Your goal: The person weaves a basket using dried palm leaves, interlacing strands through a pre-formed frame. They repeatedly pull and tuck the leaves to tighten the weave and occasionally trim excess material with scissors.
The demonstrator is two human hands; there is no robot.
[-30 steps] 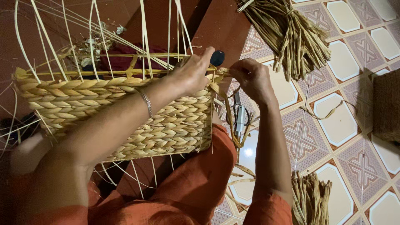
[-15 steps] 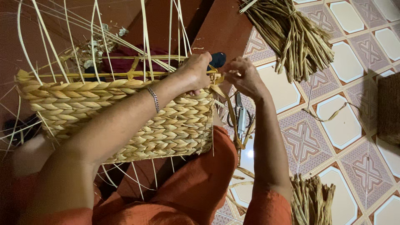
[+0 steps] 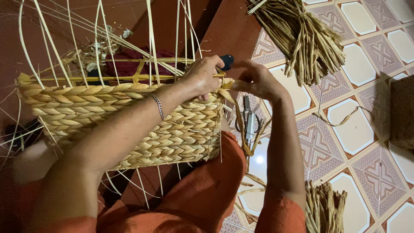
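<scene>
A half-woven straw basket (image 3: pixel 129 125) lies on its side across my lap, thin pale stakes sticking out of its open rim. My left hand (image 3: pixel 200 77) grips the basket's top right corner, fingers curled over the rim. My right hand (image 3: pixel 254 80) is just right of that corner, fingers pinching a flat straw strand (image 3: pixel 239 116) that hangs down from the edge. A dark blue object (image 3: pixel 227 60) shows between the two hands. A thin bracelet sits on my left wrist.
Scissors (image 3: pixel 250 123) lie on the patterned tile floor below my right hand. A large bundle of dried straw (image 3: pixel 302 39) lies at the top right, a smaller bundle (image 3: pixel 325 209) at the bottom. A dark woven item (image 3: pixel 403 112) is at the right edge.
My right hand has shifted a little left and up toward the basket corner, working the strand. The left hand has kept its grip on the rim.
</scene>
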